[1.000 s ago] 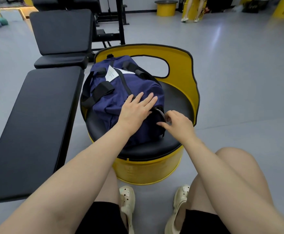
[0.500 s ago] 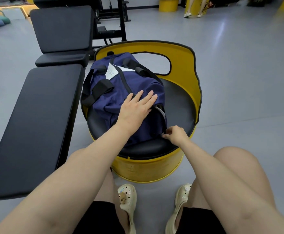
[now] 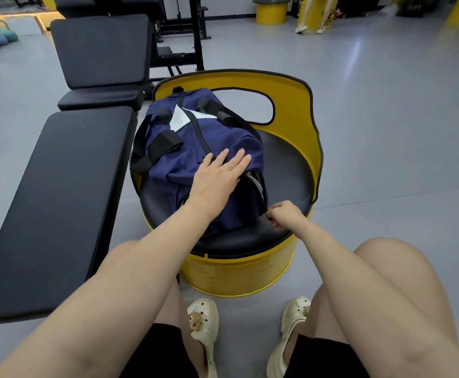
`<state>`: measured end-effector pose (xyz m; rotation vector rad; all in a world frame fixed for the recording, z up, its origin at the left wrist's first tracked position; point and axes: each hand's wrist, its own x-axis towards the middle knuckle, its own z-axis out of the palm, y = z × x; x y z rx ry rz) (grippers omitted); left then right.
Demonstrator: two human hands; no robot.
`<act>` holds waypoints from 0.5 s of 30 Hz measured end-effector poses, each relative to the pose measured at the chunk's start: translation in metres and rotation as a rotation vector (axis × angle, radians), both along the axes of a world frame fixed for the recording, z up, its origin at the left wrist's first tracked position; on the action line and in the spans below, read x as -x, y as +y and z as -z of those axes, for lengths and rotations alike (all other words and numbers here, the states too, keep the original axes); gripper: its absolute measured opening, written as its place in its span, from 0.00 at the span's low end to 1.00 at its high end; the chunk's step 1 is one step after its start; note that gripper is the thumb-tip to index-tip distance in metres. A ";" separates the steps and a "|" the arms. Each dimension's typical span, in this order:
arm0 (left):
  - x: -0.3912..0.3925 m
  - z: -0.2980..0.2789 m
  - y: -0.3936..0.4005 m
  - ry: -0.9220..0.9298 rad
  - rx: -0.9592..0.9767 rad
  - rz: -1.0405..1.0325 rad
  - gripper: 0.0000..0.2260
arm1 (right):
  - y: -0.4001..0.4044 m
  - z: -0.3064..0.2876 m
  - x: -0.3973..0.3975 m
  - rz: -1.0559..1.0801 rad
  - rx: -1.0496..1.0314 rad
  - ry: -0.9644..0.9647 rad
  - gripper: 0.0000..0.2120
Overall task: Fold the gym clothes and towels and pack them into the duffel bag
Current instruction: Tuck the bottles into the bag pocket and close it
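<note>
Soft navy fabric duffel bag (image 3: 209, 148) slumped on the round yellow drum seat (image 3: 239, 266) with black padded top, your left hand (image 3: 217, 181) flat on it with straight fingers, your right hand (image 3: 285, 215) pinching the zipper pull at its near end, matte black padded bench (image 3: 51, 203) left of the seat, smooth grey gym floor (image 3: 386, 132).

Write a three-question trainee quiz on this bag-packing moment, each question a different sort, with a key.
1. True or false: the left hand lies flat on top of the duffel bag.
2. Multiple choice: the bag sits on A) the black bench, B) the floor, C) the yellow barrel seat.
3. Fill in: the right hand pinches something small at the bag's near ____ corner.

Key: 1 true. 2 C. 3 lower. It looks like a zipper pull, though it is too small to be sure.
</note>
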<state>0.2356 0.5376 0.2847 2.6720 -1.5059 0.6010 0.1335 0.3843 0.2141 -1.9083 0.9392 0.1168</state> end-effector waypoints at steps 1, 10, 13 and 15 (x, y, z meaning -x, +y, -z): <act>0.001 -0.001 0.000 0.007 0.002 -0.004 0.24 | 0.001 -0.004 0.001 0.001 -0.015 -0.006 0.07; 0.008 -0.006 0.002 0.056 -0.034 -0.038 0.24 | 0.018 -0.071 0.006 0.094 -0.212 -0.245 0.06; 0.010 -0.008 0.003 0.066 -0.046 -0.039 0.24 | 0.024 -0.091 0.005 0.097 -0.215 -0.296 0.06; 0.011 -0.010 0.002 0.073 -0.056 -0.044 0.24 | 0.025 -0.097 0.003 0.068 -0.178 -0.335 0.07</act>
